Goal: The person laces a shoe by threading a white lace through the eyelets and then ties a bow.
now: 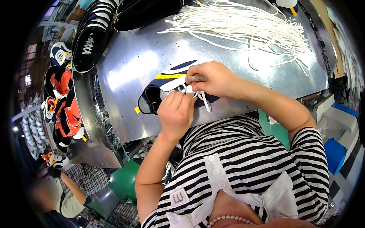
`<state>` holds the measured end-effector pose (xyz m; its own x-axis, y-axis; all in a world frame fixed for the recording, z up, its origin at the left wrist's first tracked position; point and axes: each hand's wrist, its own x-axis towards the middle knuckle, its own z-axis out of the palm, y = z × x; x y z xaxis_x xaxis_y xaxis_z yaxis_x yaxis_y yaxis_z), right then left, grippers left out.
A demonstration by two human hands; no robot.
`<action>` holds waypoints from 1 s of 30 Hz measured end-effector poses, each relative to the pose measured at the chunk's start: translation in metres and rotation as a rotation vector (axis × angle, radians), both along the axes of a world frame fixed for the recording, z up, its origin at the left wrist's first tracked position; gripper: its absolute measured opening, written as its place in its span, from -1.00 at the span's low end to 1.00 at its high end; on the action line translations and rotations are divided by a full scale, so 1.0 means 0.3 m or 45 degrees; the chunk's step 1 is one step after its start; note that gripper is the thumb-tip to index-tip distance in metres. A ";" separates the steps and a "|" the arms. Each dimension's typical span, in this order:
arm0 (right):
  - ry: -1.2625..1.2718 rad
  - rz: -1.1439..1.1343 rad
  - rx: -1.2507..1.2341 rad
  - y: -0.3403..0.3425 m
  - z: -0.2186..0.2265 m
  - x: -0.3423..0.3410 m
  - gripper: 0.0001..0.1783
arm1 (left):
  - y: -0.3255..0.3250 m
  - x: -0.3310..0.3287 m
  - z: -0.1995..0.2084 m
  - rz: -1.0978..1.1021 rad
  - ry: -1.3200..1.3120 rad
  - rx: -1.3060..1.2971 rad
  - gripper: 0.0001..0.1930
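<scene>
Both hands are closed on a white lace (203, 99): the left hand (175, 112) pinches it, the right hand (213, 79) steadies the navy shoe (159, 95) at the metal table's (133, 68) near edge for lacing.

The scene is seen through a single wide fisheye view worn on the person's head, aimed steeply down over the striped shirt (243, 159) onto the metal surface (144, 57), which is held close below. The hands, left hand (175, 114) and right hand (213, 79), are framed near the centre, with the forearms entering from the lower edge. Straight edges are bent toward the dark rim, and no second view is given to overlap with it.
</scene>
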<state>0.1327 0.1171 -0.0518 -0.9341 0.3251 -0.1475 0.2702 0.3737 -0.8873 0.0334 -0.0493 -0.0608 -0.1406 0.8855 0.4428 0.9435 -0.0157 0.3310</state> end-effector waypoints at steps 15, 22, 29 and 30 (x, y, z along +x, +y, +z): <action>0.263 -0.359 -0.676 -0.016 -0.001 0.059 -0.85 | 0.005 -0.025 0.062 0.133 -0.698 -0.290 -0.25; 0.472 -0.443 -0.483 -0.040 -0.050 -0.018 -0.80 | 0.029 -0.047 0.028 0.458 -0.733 -0.317 -0.49; 0.188 -0.142 -0.995 -0.016 0.088 0.029 -0.83 | 0.034 -0.038 0.004 0.535 -0.833 -0.167 -0.63; 0.228 -0.256 -0.756 -0.015 0.012 0.013 -0.85 | 0.041 -0.035 -0.002 0.527 -0.854 -0.148 -0.62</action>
<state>0.1367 0.1126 -0.0483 -0.8905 0.4069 -0.2039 0.1128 -0.2366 -0.9650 0.0229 -0.0370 -0.0615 -0.6720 0.7385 0.0549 0.4638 0.3620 0.8086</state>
